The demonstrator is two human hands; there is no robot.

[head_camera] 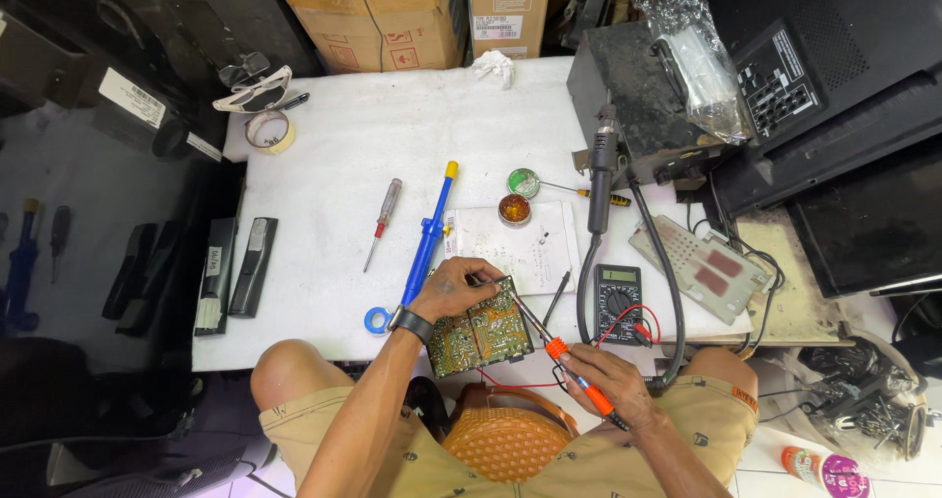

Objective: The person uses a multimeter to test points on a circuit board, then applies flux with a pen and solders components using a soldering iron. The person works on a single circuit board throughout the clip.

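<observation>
Circuit board (479,333), green and square, lies tilted at the near edge of the white worktop (334,155), just above the person's lap. Both hands are at work on it. The left hand (453,288) rests on the board's upper left corner with its fingers curled, pinching a thin wire-like strand (491,282) that runs across the board's top edge. The right hand (599,378) is closed around the orange handle of a soldering iron (574,368), held like a pen, its metal tip reaching up and left to the board's right edge. A black wristband sits on the left wrist. Just left of the left hand lie a blue desoldering pump (428,233) with a yellow cap and a blue tape ring (377,319); farther left is a red-handled screwdriver (383,219). Behind the board is a sheet of paper (530,248) with a small round tin (514,209) on it. Right of the board stands a multimeter (618,302) with red and black leads. An orange woven stool (505,439) shows between the knees.
</observation>
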